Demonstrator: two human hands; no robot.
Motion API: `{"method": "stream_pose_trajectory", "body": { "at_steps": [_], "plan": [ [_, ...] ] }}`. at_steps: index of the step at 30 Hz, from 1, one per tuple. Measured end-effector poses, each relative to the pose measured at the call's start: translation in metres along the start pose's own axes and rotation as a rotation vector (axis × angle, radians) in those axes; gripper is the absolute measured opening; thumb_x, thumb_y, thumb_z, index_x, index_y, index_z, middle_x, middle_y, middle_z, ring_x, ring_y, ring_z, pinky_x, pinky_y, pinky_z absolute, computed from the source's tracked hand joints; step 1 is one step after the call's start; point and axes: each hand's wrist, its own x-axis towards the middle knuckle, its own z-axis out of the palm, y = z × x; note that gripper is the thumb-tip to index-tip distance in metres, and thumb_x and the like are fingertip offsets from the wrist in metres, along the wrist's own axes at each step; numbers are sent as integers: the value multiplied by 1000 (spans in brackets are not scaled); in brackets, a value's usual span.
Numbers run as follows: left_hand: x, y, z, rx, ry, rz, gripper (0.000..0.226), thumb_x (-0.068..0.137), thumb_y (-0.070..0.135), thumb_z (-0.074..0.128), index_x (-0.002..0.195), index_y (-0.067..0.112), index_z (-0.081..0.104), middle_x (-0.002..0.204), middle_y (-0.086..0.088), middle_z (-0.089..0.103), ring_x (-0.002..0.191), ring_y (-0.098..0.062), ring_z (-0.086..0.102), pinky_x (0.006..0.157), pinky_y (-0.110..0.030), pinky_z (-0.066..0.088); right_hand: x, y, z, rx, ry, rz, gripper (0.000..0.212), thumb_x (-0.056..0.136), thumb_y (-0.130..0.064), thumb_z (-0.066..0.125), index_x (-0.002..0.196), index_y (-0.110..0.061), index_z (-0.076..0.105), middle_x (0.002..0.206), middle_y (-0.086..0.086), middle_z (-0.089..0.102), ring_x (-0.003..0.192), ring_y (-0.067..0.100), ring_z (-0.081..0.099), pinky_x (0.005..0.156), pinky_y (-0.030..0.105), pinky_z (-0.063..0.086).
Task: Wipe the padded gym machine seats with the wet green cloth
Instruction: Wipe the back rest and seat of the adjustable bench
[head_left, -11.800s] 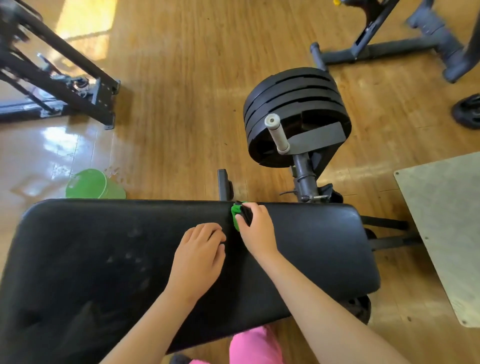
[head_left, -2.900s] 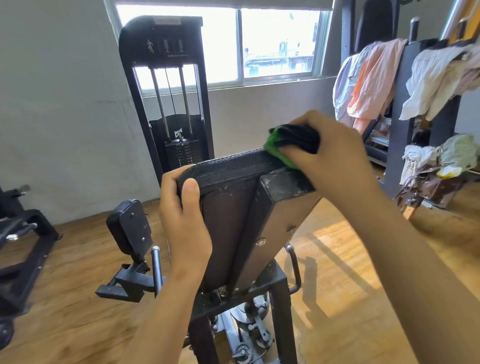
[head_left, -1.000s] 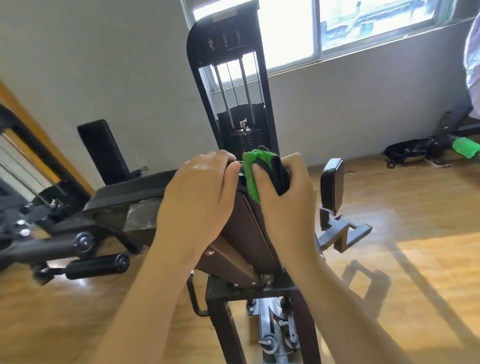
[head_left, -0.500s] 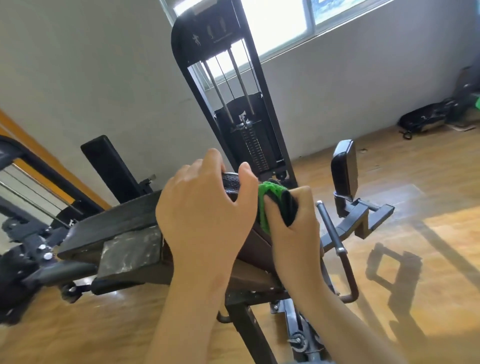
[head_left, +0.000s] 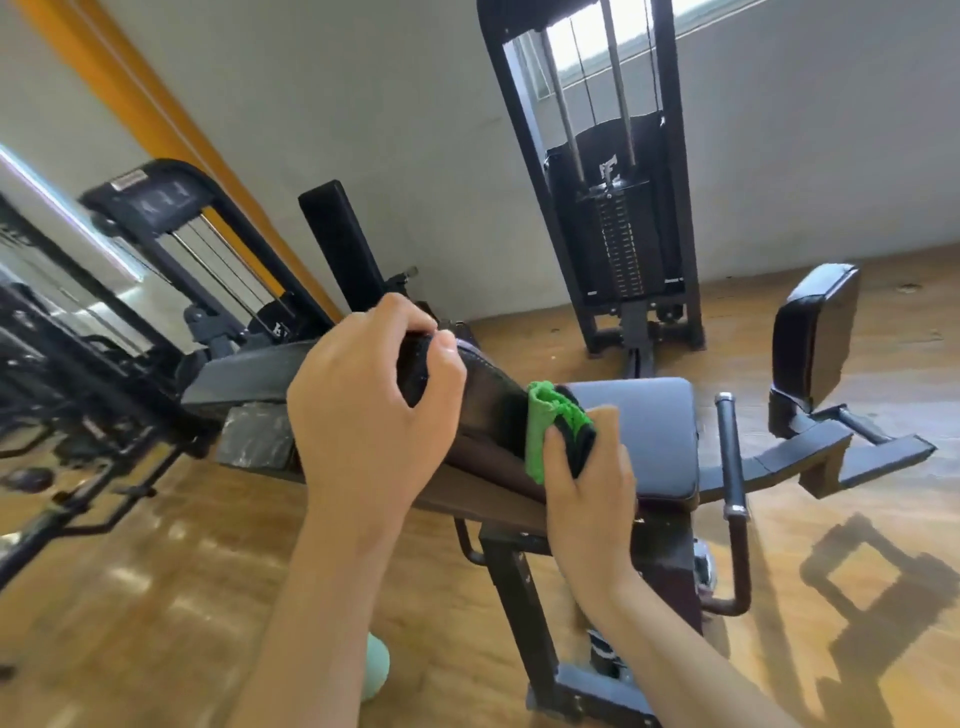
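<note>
**Green cloth pressed to the side of a tilted back pad**

A wooden floor (head_left: 156, 597) fills the lower part of the view, under a grey wall (head_left: 363, 104). Against the wall stands a tall black weight-stack tower (head_left: 613, 208), with a second, smaller stack frame (head_left: 171, 218) off to the left. Nearer the camera is a seated machine: its flat padded seat (head_left: 660, 431) lies level, and a tilted back pad (head_left: 483, 400) rises from it toward the upper left. To the right of the seat a black handle bar (head_left: 730, 457) stands upright, and farther right a small upright leg pad (head_left: 815, 332) sits on a black arm.

The left hand (head_left: 363, 410) is curled over the upper end of the back pad, thumb on the near edge and fingers wrapped over the top, grasping it. The right hand (head_left: 592, 488) is clenched around the green cloth (head_left: 550, 431), which is bunched with a dark layer folded into it. The cloth is pressed against the near side edge of the back pad, just above where the pad meets the seat, with the thumb lying along the cloth's near face.
</note>
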Motion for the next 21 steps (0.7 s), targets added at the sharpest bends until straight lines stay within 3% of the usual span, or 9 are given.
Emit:
{"method": "stream_pose_trajectory", "body": {
  "at_steps": [3, 5, 8, 12, 15, 18, 21],
  "plan": [
    [-2, 2, -1, 9, -1, -10, 32, 92, 33, 40, 89, 14, 65, 78, 4, 64, 72, -8, 56, 66, -7, 34, -1, -2, -6, 71, -61, 41, 25, 93, -43, 52, 81, -35, 32, 72, -11, 48, 65, 13, 50, 56, 32, 46],
    [-1, 3, -1, 17, -4, -20, 30, 92, 31, 40, 89, 13, 64, 78, 4, 63, 71, -8, 55, 65, -7, 33, 0, -12, -10, 173, -110, 87, 27, 92, -30, 61, 82, -30, 35, 73, -10, 49, 67, 11, 52, 57, 25, 46],
    [-1, 5, -2, 27, -12, -30, 27, 92, 28, 41, 88, 13, 63, 74, 4, 61, 67, -9, 53, 61, -11, 34, 4, -44, -14, 293, -197, 71, 23, 91, -30, 63, 89, -25, 40, 77, -13, 54, 74, 5, 57, 59, 17, 47],
    [0, 5, -3, 16, -20, -8, 30, 94, 26, 38, 88, 11, 62, 74, 2, 60, 67, -14, 54, 58, -29, 43, 20, -84, -10, 409, -205, -98, 31, 88, -26, 69, 108, -24, 46, 93, -12, 61, 88, 2, 62, 71, 13, 50],
    [0, 3, -3, 31, -23, 8, 29, 93, 26, 37, 89, 11, 62, 76, 2, 61, 68, -12, 54, 60, -24, 41, 25, -71, -4, 350, -168, -155, 29, 89, -31, 62, 116, -22, 54, 105, -8, 63, 98, 5, 60, 82, 16, 49],
    [0, 2, -1, 31, -9, 17, 29, 91, 27, 40, 90, 11, 64, 77, 3, 62, 69, -11, 54, 61, -17, 38, 20, -23, -4, 287, -144, 17, 25, 92, -35, 57, 114, -24, 55, 103, -8, 62, 96, 6, 59, 81, 23, 50],
    [0, 0, 0, 3, -4, 31, 28, 90, 29, 44, 91, 11, 66, 80, 3, 65, 74, -12, 58, 65, -24, 45, 9, 30, -7, 146, -126, 202, 23, 96, -30, 55, 118, -22, 54, 103, -5, 62, 94, 7, 58, 79, 27, 51]
  ]
}}
